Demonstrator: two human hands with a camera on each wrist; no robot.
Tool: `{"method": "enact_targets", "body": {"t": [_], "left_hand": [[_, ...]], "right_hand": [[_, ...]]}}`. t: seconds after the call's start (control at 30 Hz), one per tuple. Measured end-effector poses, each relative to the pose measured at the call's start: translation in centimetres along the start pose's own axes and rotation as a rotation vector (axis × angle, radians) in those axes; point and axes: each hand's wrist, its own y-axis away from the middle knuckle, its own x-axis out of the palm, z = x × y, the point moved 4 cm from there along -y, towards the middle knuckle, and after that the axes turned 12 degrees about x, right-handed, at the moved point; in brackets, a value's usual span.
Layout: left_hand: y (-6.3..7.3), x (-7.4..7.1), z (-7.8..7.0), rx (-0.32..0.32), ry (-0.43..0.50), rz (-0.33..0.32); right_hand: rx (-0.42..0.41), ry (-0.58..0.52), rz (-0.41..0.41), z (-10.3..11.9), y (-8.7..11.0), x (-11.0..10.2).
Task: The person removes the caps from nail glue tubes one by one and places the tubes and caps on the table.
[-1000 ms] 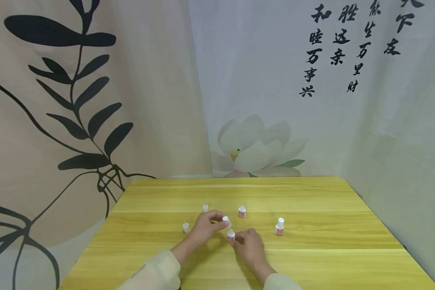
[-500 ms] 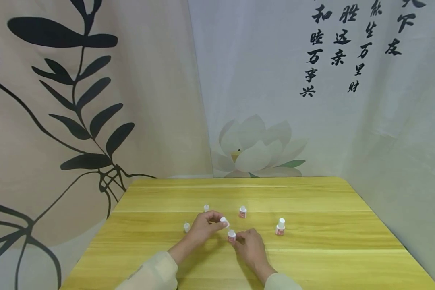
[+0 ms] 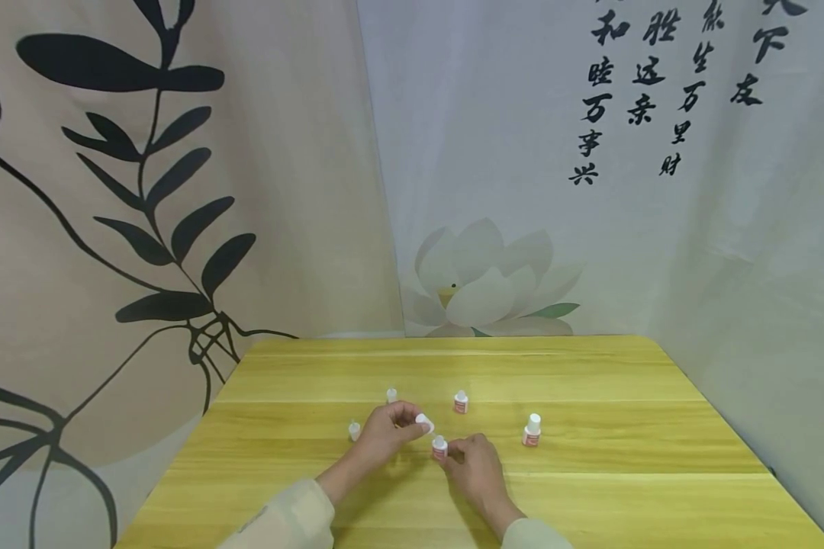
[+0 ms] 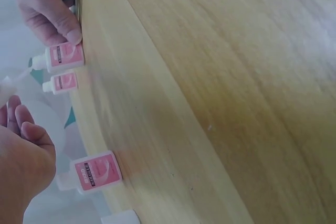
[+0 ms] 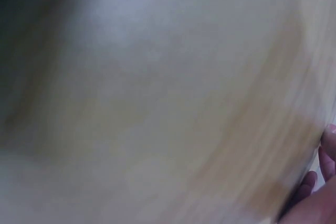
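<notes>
My left hand pinches a small white cap between thumb and fingertips. The cap is tilted, and a thin stem below it points at the open mouth of a small white bottle with a pink label. My right hand steadies that bottle upright on the table, thumb and fingers at its side. In the left wrist view my right thumb presses the labelled bottle near its base, and the cap is partly cut off by the frame edge. The right wrist view is mostly blurred tabletop with fingers at its edge.
A pink-labelled bottle stands behind the hands, and a capped one stands to the right. Two whitish small containers are at the left, one partly behind my left hand. The wooden table ends at a printed cloth backdrop.
The cap in my left hand has tilted over and shifted slightly left, its thin stem staying by the bottle mouth. My right hand and the bottle hold nearly still.
</notes>
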Motion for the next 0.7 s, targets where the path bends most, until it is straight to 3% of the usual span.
{"method": "enact_targets", "body": {"t": [0.27,0.7], "left_hand": [[-0.3,-0.1,2.3,0.0,-0.023,-0.006],[-0.1,-0.5,2.1,-0.003,-0.003,-0.017]], "right_hand": [[0.014,-0.002,-0.002,0.0,0.0,0.0],[0.024,-0.011,-0.002,-0.1,0.0,0.0]]}}
